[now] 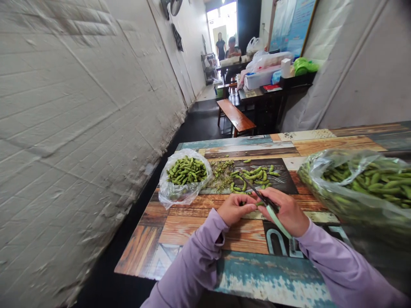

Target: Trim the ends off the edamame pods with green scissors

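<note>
Scissors [275,220] with pale green handles are gripped in my right hand [288,210], their dark blades pointing up and left over the table. My left hand [238,208] pinches a green edamame pod [259,204], only partly visible between the fingers, close to the blades. Just beyond my hands lies a loose pile of edamame pods [257,174]. Small trimmed bits [221,177] are heaped to the left of that pile. Farther left, a clear plastic bag [168,192] holds more pods. A larger clear bag [313,179] full of pods stands at the right.
The wood-patterned table [189,231] runs close along a white wall [64,128] on the left. Past its far edge are a wooden bench [236,115] and another table with a plastic bin [261,79] and green items [303,66]. Two people are near the bright doorway.
</note>
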A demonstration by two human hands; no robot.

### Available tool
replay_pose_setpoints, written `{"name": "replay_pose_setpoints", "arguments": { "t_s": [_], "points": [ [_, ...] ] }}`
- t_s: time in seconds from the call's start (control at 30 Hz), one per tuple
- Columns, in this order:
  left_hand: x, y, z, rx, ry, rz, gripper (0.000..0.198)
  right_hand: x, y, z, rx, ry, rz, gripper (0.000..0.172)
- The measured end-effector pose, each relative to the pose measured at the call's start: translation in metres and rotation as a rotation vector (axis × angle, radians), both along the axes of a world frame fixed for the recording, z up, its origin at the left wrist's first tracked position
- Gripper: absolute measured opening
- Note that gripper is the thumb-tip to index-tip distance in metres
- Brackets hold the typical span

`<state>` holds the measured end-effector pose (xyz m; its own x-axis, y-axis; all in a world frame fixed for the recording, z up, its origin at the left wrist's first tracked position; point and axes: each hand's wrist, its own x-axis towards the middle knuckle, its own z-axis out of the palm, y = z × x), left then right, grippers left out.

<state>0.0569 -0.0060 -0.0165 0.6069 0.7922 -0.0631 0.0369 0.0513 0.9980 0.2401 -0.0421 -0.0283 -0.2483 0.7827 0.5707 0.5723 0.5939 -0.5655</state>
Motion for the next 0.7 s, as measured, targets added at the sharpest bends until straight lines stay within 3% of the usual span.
{"name": "replay_pose_setpoints", "arguments": {
  "t_s": [0.17,0.53,0.7],
  "points": [
    [-0.0006,0.0014,-0.0004,-0.081,-0.093,0.151,0.033,0.0037,0.0021,0.0071,-0.044,0.055,-0.067,0.027],
    [-0.0012,0.0039,0.0002,-0.074,-0.203,0.282,0.035,0.0043,0.0021,0.0010,-0.099,0.049,-0.061,0.031],
    [-0.0040,0.0035,0.0035,-0.219,-0.272,0.354,0.036,0.0048,0.0025,-0.0019,-0.078,0.026,-0.082,0.033]
  ]
}}
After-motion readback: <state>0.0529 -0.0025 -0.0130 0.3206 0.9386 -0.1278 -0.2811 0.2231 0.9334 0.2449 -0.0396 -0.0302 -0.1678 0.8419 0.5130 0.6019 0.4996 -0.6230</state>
